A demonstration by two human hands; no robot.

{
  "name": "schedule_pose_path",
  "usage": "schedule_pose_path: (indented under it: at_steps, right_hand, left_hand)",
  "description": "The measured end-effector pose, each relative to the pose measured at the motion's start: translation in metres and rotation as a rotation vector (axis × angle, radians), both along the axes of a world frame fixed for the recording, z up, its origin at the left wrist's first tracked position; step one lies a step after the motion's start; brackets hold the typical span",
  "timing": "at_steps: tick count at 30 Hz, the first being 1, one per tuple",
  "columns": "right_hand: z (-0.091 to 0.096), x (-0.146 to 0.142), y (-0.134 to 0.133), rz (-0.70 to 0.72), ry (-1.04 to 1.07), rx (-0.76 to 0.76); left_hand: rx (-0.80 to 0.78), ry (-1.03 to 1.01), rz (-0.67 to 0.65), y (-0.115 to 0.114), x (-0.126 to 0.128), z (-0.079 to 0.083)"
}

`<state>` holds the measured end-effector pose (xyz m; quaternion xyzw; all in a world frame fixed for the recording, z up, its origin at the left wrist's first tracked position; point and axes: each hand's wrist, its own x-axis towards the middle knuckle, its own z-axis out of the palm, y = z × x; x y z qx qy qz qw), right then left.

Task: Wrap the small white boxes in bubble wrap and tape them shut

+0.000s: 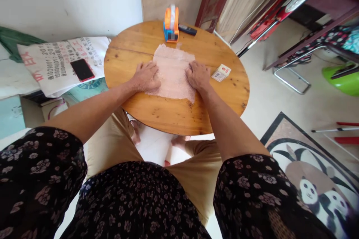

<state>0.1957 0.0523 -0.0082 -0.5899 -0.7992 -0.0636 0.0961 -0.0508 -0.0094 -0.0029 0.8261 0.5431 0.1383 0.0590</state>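
A sheet of pinkish, see-through bubble wrap (174, 71) lies spread on the round wooden table (157, 114). On its left edge rests my left hand (147, 76), palm down with the fingers stretched out. My right hand (198, 76) presses flat on the sheet's right edge, its fingers also extended. Neither hand grips anything. To the right of my right hand is a small white box (221, 73) with red print and a barcode. Beyond the sheet's far edge stands an orange and blue tape dispenser (171, 24) with a roll of clear tape.
A black remote-like object (187, 29) lies beside the dispenser. At left, a phone (82, 70) rests on a printed white sack (56, 56). A dark red wooden chair back (214, 3) rises behind the table. A panda mat (314, 171) covers the floor at right.
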Motion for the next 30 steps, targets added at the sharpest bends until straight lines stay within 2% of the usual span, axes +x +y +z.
schedule_pose_path:
  at_steps: [8, 15, 23, 27, 30]
  right_hand:
    - [0.004, 0.004, 0.000, -0.003, 0.073, 0.006]
    - [0.006, 0.006, 0.001, -0.008, 0.107, -0.014]
    - [0.003, 0.007, 0.001, -0.009, 0.115, -0.012]
    - [0.005, 0.007, -0.002, -0.001, 0.121, 0.001]
    - [0.008, 0.010, -0.003, 0.006, 0.129, 0.010]
  left_hand:
    - [-0.025, 0.039, 0.018, 0.001, 0.003, -0.001]
    - [-0.060, 0.056, 0.099, -0.004, 0.007, 0.001]
    - [-0.057, 0.022, 0.055, -0.002, 0.002, -0.002]
    - [-0.079, -0.051, 0.054, -0.001, 0.000, 0.007]
    - [0.019, -0.075, -0.044, 0.009, 0.009, 0.018]
